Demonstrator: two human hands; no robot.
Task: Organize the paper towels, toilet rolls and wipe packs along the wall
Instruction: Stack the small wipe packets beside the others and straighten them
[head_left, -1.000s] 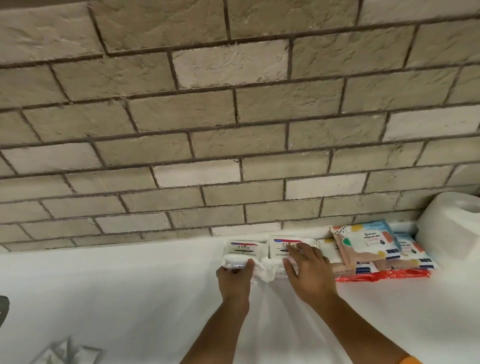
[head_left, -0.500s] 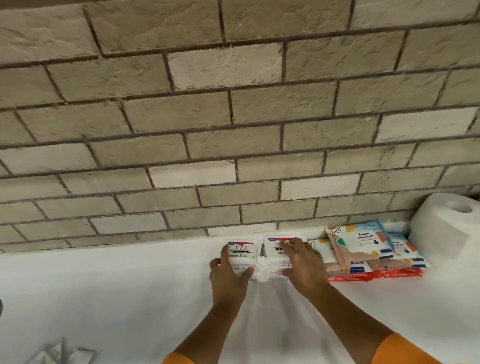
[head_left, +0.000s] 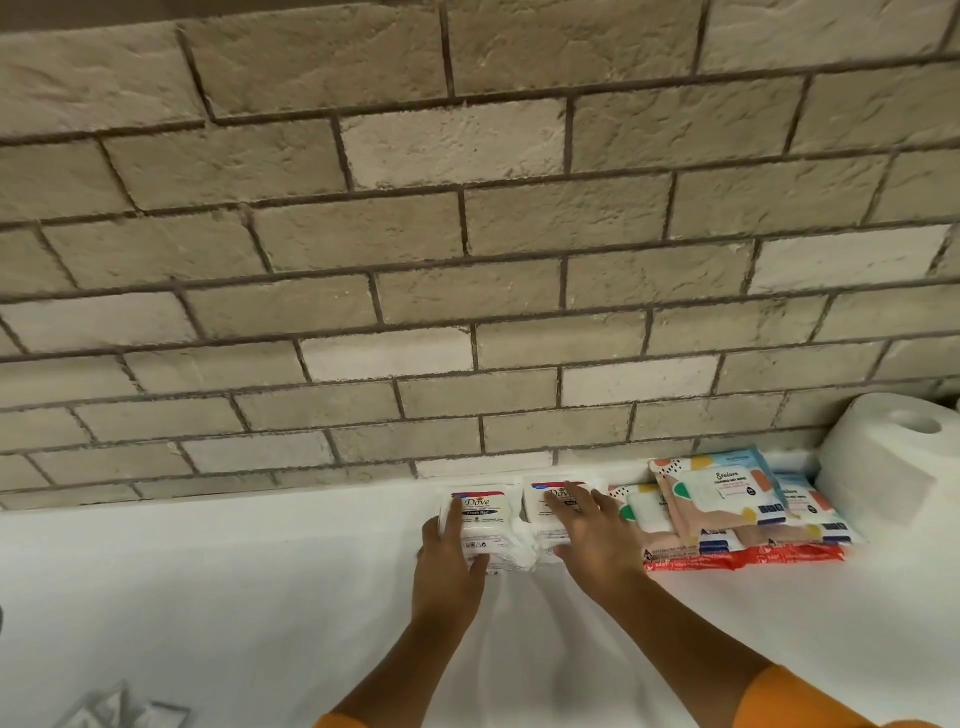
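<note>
Two white Dove wipe packs lie side by side on the white surface against the brick wall. My left hand (head_left: 451, 558) holds the left Dove pack (head_left: 485, 519) at its left side, thumb and fingers around its edge. My right hand (head_left: 589, 530) rests flat, fingers straight, on the right Dove pack (head_left: 540, 512). Right of them lies a stack of colourful wipe packs (head_left: 727, 499), overlapping each other. A large white paper roll (head_left: 893, 467) stands at the far right by the wall.
The brick wall (head_left: 467, 260) rises right behind the row. The white covered surface (head_left: 208, 597) stretches left and toward me. Some crumpled clear packaging (head_left: 119, 712) shows at the bottom left edge.
Both hands have pushed the two Dove packs a little farther back to the wall. My left hand has slid up along the left pack's side.
</note>
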